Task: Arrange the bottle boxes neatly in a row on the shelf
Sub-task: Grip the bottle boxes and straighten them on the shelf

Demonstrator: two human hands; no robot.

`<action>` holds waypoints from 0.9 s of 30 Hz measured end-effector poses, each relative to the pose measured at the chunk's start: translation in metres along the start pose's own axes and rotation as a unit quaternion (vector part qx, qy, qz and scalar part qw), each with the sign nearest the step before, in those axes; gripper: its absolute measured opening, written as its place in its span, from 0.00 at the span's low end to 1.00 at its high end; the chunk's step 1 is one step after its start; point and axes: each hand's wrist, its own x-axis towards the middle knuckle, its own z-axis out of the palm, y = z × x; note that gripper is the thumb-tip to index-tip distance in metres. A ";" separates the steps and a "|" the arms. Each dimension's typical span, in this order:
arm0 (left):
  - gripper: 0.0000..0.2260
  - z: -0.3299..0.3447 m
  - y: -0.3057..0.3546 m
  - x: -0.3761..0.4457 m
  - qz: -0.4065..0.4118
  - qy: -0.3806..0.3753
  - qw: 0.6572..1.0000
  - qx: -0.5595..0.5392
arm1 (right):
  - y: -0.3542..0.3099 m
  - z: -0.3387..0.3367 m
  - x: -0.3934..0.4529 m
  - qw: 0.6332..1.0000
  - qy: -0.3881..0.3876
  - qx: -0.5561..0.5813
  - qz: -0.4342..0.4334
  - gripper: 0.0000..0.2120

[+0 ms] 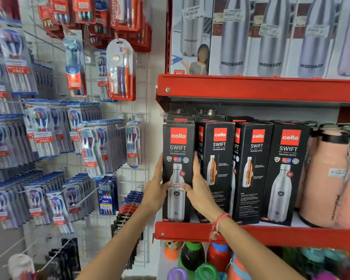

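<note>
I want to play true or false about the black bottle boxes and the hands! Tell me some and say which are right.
1. Both hands hold the leftmost black box. True: the left hand is on its left edge and the right hand on its right edge.
2. Four black boxes stand in the front row. True.
3. The shelf under the boxes is blue. False: it is red.
4. The right wrist is bare. False: it wears a red thread band.
5. Peach flasks stand right of the boxes. True.
</note>
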 end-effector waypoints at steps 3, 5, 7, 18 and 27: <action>0.38 0.001 0.000 -0.001 -0.021 0.009 1.000 -0.004 | -0.008 -0.001 -0.006 0.987 0.137 -0.083 -0.012 0.32; 0.35 0.002 0.000 -0.003 -0.030 0.022 0.999 0.024 | -0.009 -0.005 -0.011 0.963 0.243 -0.114 -0.029 0.23; 0.32 0.003 -0.001 -0.005 -0.034 0.036 0.998 0.046 | -0.001 -0.009 -0.014 0.938 0.310 -0.156 -0.014 0.24; 0.27 0.014 0.007 -0.008 0.027 0.177 0.975 0.131 | 0.009 -0.012 -0.007 0.945 0.238 -0.115 0.192 0.48; 0.27 0.029 0.048 -0.002 0.104 0.088 0.990 0.032 | 0.007 -0.065 -0.032 0.979 0.197 -0.025 0.036 0.50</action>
